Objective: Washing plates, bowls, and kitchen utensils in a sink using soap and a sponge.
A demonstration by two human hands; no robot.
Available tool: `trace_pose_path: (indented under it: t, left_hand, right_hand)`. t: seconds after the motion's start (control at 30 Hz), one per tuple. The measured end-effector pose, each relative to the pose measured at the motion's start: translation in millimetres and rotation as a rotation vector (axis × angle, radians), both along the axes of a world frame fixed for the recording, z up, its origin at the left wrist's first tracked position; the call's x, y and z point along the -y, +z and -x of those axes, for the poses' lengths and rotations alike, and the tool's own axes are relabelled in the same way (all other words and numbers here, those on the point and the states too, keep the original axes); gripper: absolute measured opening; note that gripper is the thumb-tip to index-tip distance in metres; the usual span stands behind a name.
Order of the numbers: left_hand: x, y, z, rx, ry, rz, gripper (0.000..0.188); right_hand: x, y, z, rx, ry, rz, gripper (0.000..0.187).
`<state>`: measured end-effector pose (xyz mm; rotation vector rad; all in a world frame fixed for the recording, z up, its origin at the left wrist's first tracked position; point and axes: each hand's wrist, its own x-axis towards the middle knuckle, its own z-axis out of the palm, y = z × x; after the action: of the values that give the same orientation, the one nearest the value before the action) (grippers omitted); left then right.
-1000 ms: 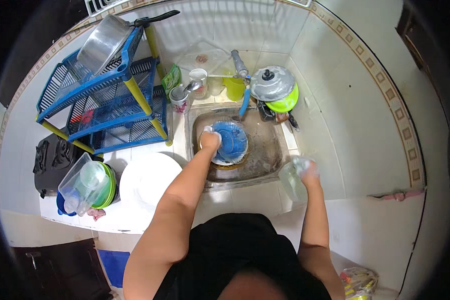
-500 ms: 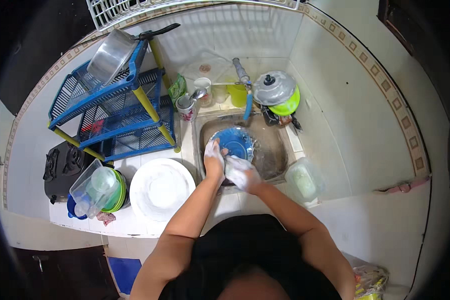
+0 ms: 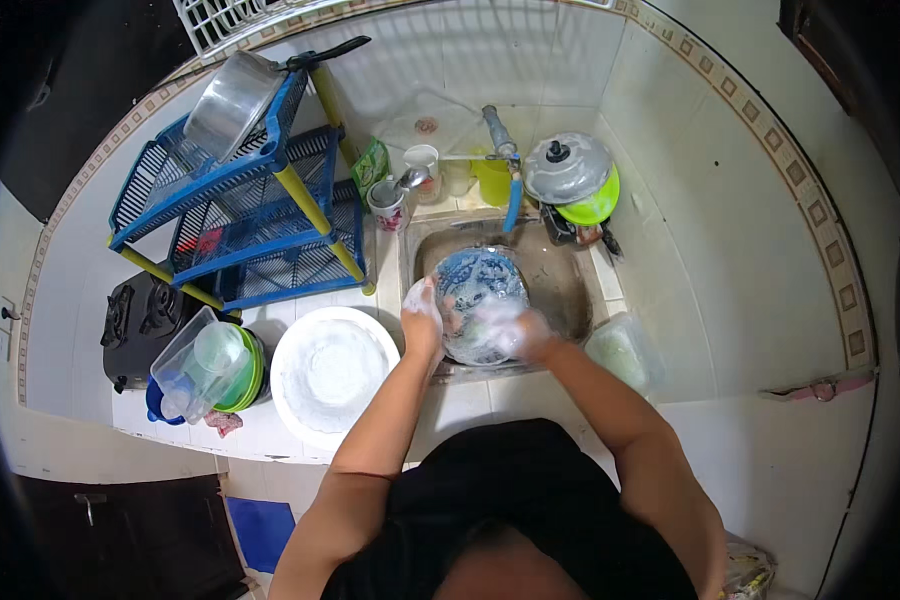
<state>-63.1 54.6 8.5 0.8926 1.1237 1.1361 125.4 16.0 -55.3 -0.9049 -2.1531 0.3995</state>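
A round blue dish point(image 3: 478, 270), its surface streaked with white suds, is in the metal sink point(image 3: 562, 290). Foam covers my left hand point(image 3: 423, 315), which grips the dish at its left rim. My right hand point(image 3: 515, 330) is over the lower right of the dish, blurred and thick with lather. Its fingers are smeared, so whether it holds a sponge is hidden. Above the sink, a faucet with a blue hose end point(image 3: 514, 205) points down toward the basin.
Left of the sink lies a large white round plate or lid point(image 3: 335, 375), beside stacked green and clear containers point(image 3: 225, 365). A blue rack point(image 3: 240, 220) carries a metal pot point(image 3: 232, 105). Mugs point(image 3: 388, 205), a lidded pot point(image 3: 568, 168) and a clear tub point(image 3: 622, 352) surround the sink.
My right hand has moved right and over the dish. Suds now spread across the dish, which showed mostly plain blue before. The view has shifted slightly.
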Motion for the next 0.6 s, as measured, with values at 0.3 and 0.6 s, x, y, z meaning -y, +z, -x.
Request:
trace_pose_path:
  t: [0.3, 0.6]
  left_hand:
    - [-6.2, -12.6, -15.2, -0.044, -0.045, -0.051, 0.037]
    - [2.9, -5.3, -18.4, -0.084, -0.071, -0.053, 0.034]
  right_hand:
    - [-8.0, 46.8, 69.3, -0.148, -0.33, -0.165, 0.022]
    - [-15.8, 38.1, 8.3, 0.318, -0.764, -0.254, 0.051]
